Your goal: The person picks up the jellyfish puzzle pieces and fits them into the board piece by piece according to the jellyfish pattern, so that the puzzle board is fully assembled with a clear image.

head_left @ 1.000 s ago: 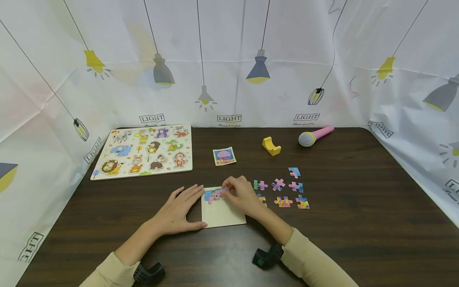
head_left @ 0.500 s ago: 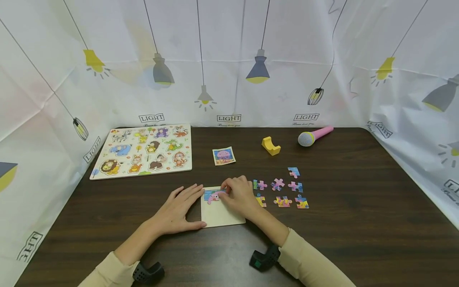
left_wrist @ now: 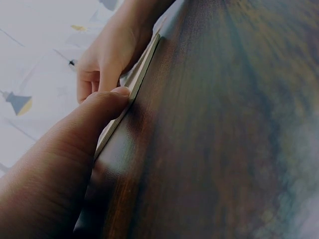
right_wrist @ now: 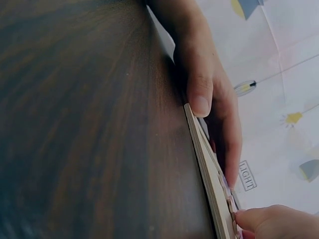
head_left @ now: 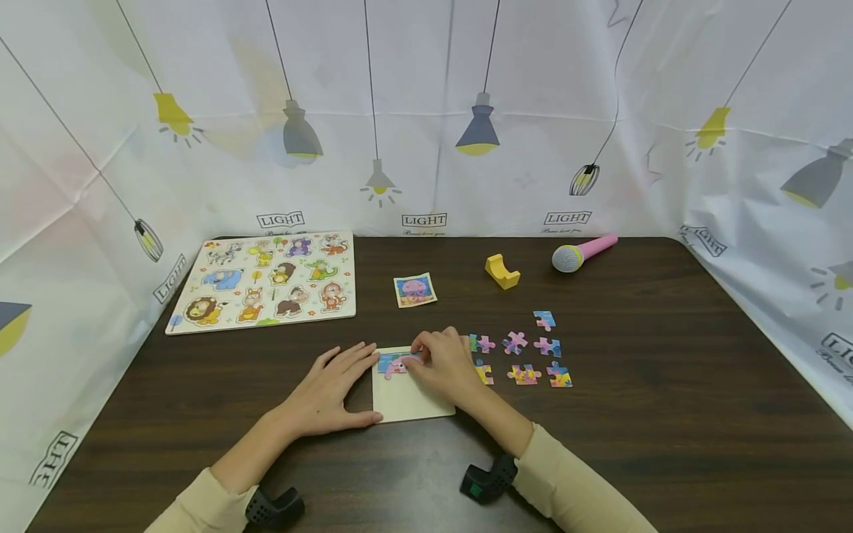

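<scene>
A pale square puzzle board (head_left: 413, 403) lies on the dark table, with joined blue and pink puzzle pieces (head_left: 392, 364) along its far left edge. My left hand (head_left: 326, 392) rests at the board's left side, fingers stretched out and thumb at the near corner. In the left wrist view that thumb presses the edge of the board (left_wrist: 144, 67). Over the board's upper right, my right hand (head_left: 446, 366) has thumb and fingers bent together on a puzzle piece, mostly hidden under them. The right wrist view shows the right fingertips (right_wrist: 251, 218) right at the pieces on the board.
Several loose puzzle pieces (head_left: 524, 374) lie right of the board. Beyond it is a small jellyfish picture card (head_left: 415, 290). A yellow curved block (head_left: 503, 272), a pink toy microphone (head_left: 583, 253) and a large animal puzzle board (head_left: 266, 285) lie farther back, before a lamp-printed cloth (head_left: 426, 111).
The right hand shifts very slightly at the same spot on the board, its forearm drawing a little to the left. The left hand stays in place.
</scene>
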Motion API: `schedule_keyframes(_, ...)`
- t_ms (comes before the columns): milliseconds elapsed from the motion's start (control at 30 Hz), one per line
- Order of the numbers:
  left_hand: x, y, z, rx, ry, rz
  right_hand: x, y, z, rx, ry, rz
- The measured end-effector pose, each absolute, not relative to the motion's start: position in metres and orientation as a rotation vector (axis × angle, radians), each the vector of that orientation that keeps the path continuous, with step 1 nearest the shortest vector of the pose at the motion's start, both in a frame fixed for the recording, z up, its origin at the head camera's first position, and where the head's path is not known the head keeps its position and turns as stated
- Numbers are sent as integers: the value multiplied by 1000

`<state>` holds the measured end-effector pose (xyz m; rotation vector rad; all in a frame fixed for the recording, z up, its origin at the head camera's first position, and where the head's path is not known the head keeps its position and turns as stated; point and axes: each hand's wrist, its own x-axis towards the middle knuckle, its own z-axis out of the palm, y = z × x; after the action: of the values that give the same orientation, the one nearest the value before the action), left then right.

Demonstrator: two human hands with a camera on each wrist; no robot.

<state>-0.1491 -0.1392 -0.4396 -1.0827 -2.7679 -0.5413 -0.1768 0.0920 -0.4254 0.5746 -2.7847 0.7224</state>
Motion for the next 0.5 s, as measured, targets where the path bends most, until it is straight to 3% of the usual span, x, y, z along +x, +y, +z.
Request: schedule_keyframes(500,-150,-139,-439,-1124,-2731,-502,-178,93,-428,596,-2772,725)
